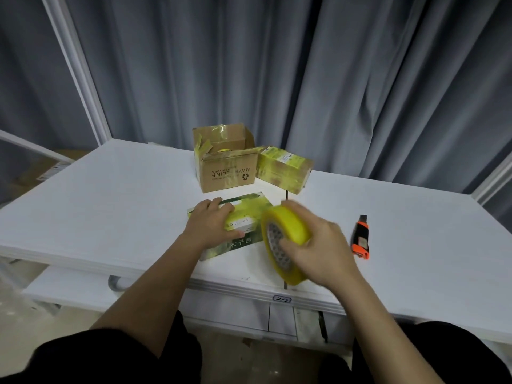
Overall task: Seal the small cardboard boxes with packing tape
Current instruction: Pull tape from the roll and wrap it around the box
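In the head view, the left hand [212,220] lies flat with fingers spread on top of the green box [243,214], pressing it to the desk [110,195]. The right hand [318,245] grips the yellow tape roll [285,236], thumb at the core and fingers curled over the rim, just beside the box's right end and seemingly touching it. The box's long axis runs from the left hand toward the right one, so the tape would likely be drawn leftward along it. An orange knife [361,236] lies right of the right hand; an open brown box [224,162] and a taped box [282,169] sit beyond both hands.
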